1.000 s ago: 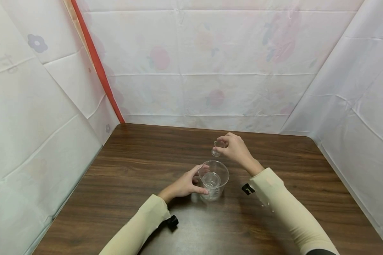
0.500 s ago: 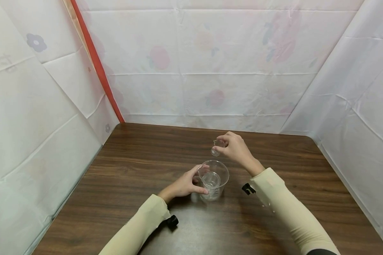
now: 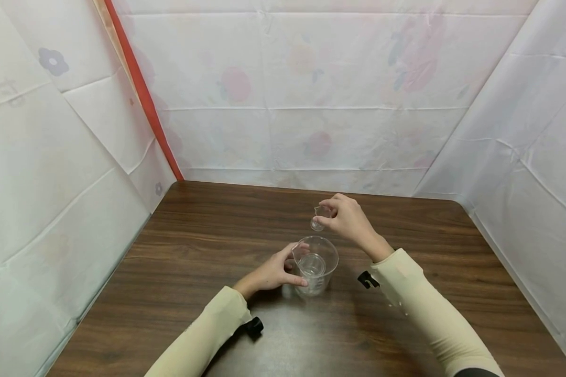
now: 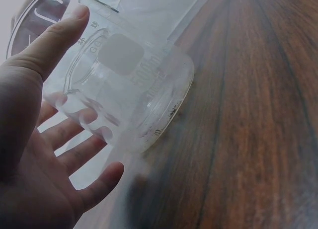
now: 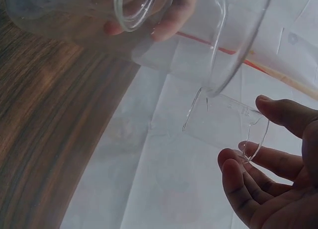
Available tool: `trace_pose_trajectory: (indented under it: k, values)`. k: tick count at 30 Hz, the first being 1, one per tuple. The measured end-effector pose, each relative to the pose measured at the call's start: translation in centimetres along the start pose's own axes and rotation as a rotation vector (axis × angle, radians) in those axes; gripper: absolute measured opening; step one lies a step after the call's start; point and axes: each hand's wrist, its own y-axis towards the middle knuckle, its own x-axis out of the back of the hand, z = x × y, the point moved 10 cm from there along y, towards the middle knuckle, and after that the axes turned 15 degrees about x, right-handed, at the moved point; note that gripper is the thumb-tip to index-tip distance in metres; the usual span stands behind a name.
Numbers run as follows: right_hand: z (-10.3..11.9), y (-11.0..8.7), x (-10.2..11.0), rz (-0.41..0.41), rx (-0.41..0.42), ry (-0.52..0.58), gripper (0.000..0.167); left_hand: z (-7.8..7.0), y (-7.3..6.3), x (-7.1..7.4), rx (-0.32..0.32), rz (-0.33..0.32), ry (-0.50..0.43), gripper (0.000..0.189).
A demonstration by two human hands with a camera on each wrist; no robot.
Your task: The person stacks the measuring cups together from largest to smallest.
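A large clear glass beaker (image 3: pixel 327 264) stands on the table, and a smaller glass beaker (image 5: pixel 120 15) sits inside it. My left hand (image 3: pixel 274 268) holds the large beaker from the left, thumb on the near side and fingers round the far side. In the left wrist view, white print shows on the beaker wall (image 4: pixel 146 75). My right hand (image 3: pixel 346 219) pinches a small glass beaker (image 5: pixel 221 120) near its rim. That small beaker is upright, raised just behind the large one's rim. It looks clear, with faint markings near the rim.
The dark wood-grain table (image 3: pixel 207 225) runs back to a white patterned cloth (image 3: pixel 273 89). White sheets hang at left and right, and a red strip (image 3: pixel 143 91) slants down the left corner. Black clips (image 3: pixel 253 327) hang under both sleeves.
My right hand and the small beaker have drifted very slightly left and up in the head view. The left hand and the large beaker stay in place.
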Motion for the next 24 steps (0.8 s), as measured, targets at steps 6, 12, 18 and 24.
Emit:
trace_pose_trajectory:
  k: [6, 12, 18, 24]
  values:
    - [0.6, -0.1, 0.4, 0.003, -0.003, 0.013, 0.038, 0.0, -0.1, 0.1, 0.003, -0.004, 0.008, 0.082]
    - [1.0, -0.3, 0.5, 0.006, 0.001, 0.022, 0.037, 0.1, -0.2, 0.0, 0.013, -0.002, 0.008, 0.08]
    - [1.4, -0.5, 0.6, 0.009, 0.012, 0.025, 0.036, 0.0, -0.3, -0.1, 0.012, 0.007, -0.005, 0.082]
    - [1.7, -0.6, 0.8, 0.008, 0.02, 0.031, 0.035, -0.1, -0.2, 0.0, -0.003, 0.0, 0.006, 0.08]
